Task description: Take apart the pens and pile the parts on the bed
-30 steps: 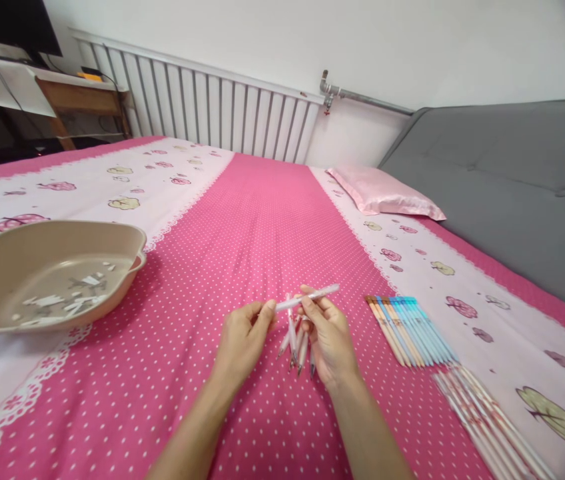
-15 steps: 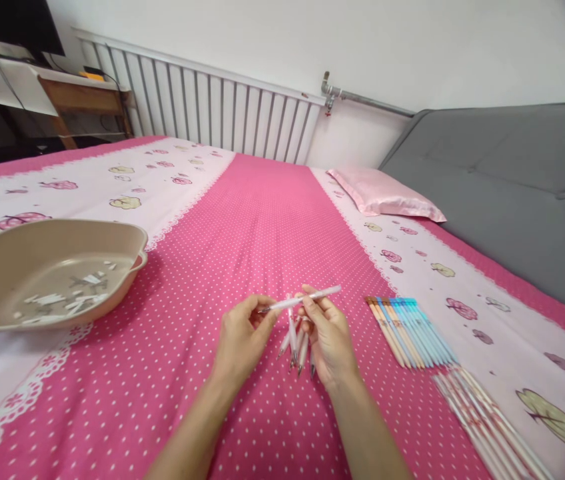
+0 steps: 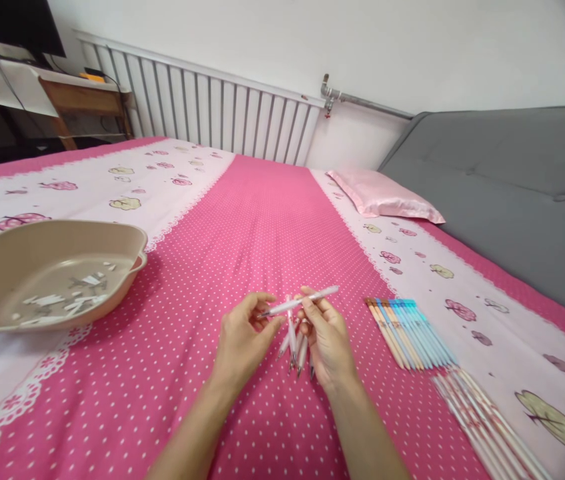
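A slim white-pink pen (image 3: 307, 302) lies slantwise between my hands, its dark tip pointing left. My right hand (image 3: 330, 337) pinches its barrel between thumb and fingers. Around the tip, my left hand (image 3: 245, 333) is curved with thumb and forefinger apart; whether a finger touches the tip is hard to tell. Beneath the hands, several similar pens (image 3: 292, 337) lie in a loose pile on the pink dotted bedsheet (image 3: 262, 227), partly covered by my right hand.
Right of my hands lies a row of brown-topped and blue pens (image 3: 407, 333), with white-and-red pens (image 3: 487, 420) nearer me. A beige basin (image 3: 117, 250) holding small white and grey pieces sits at left. Farther off are a pink pillow (image 3: 385, 193) and a grey headboard (image 3: 512, 173).
My left thumb has moved slightly down and away from the pen's tip, widening the gap to the forefinger. My right hand keeps the pen in nearly the same spot.
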`<state>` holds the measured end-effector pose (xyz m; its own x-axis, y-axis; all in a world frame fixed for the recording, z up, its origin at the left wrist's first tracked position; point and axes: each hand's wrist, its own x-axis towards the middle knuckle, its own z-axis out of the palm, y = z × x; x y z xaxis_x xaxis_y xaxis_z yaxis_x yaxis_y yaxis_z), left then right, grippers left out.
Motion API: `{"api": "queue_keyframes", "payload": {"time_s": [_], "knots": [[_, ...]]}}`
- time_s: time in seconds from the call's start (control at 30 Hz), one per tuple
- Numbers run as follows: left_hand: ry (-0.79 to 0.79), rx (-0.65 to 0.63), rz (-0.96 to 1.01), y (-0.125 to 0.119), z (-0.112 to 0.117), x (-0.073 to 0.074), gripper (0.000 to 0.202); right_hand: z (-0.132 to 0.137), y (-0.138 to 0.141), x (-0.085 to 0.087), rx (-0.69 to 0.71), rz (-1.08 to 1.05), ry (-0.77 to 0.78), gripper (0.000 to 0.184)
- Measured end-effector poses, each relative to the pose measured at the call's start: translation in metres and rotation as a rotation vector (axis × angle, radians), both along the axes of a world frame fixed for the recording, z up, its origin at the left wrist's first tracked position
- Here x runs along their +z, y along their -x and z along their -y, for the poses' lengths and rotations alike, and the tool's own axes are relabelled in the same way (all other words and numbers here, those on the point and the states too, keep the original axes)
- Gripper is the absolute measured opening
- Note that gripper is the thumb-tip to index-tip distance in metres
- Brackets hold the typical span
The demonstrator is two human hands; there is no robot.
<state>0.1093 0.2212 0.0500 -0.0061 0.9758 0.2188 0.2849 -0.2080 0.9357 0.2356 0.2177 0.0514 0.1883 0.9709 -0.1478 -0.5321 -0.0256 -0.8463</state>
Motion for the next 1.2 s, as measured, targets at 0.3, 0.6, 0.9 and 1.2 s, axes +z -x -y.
{"api": "queue_keyframes", "payload": {"time_s": [0.3,0.6,0.9,1.2], "knots": [[0.077,0.029,-0.204,0.0012,-0.0013,0.0003,0.046,0.0002,-0.0002,-0.0016,0.019,0.004,-0.012,0.038],[0.179,0.007,-0.067,0.0033,-0.0021,-0.0042,0.048,-0.0004,0.0005,-0.0025,0.037,-0.024,-0.035,0.035],[0.044,-0.062,-0.009,0.0011,-0.0027,-0.0041,0.021,-0.0006,-0.0005,-0.0003,-0.010,-0.013,-0.027,0.036],[0.184,-0.003,-0.082,0.0050,-0.0025,-0.0023,0.048,-0.0012,-0.0043,-0.0024,-0.042,-0.044,-0.049,0.028]]}}
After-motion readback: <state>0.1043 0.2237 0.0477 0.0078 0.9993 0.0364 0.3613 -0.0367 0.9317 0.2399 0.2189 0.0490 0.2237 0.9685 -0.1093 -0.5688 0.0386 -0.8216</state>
